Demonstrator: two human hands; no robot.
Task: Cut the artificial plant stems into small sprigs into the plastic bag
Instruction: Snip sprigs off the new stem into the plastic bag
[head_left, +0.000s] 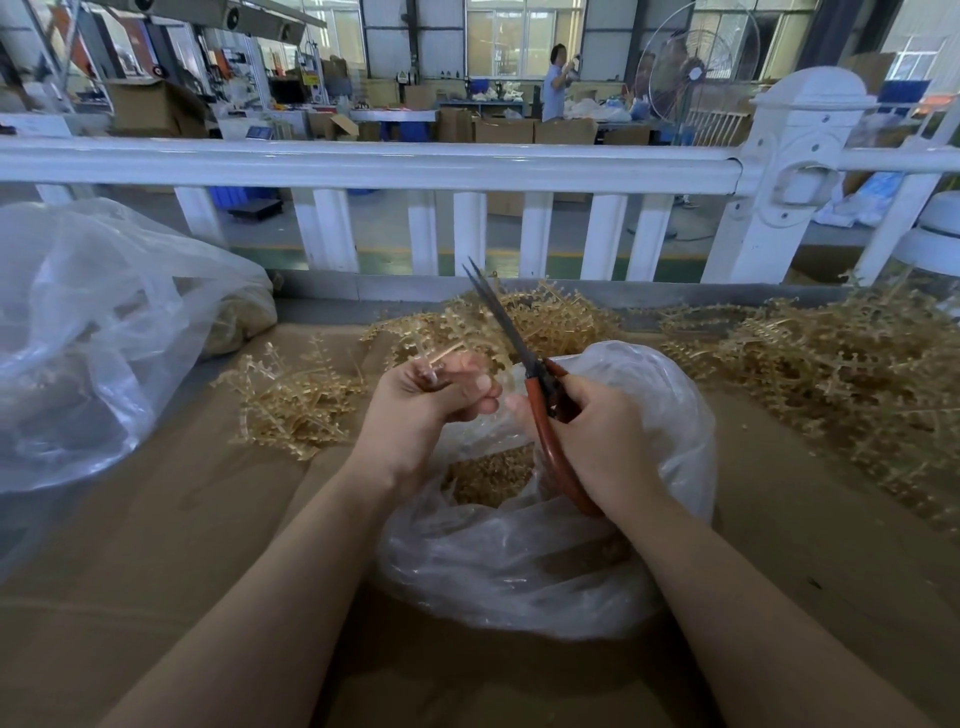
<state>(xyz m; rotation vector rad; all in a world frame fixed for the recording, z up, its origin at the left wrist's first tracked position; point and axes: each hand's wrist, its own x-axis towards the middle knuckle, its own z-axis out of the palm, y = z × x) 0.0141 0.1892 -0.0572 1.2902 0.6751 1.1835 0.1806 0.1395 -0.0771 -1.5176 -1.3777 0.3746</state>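
A large clear bag (78, 332) slumps at far left on the cardboard-covered table (156, 545); beside it lies a small heap of tan sprigs (296, 400). The left hand (426, 405) curls its fingers round a stem (441, 358) above the open plastic bag (519, 561) — cut bits sit inside. The right hand (597, 441) grips red-handled scissors (524, 358), blades nearly closed, pointing up-left. More stems (831, 364) pile at right — a white railing (363, 161) runs behind.
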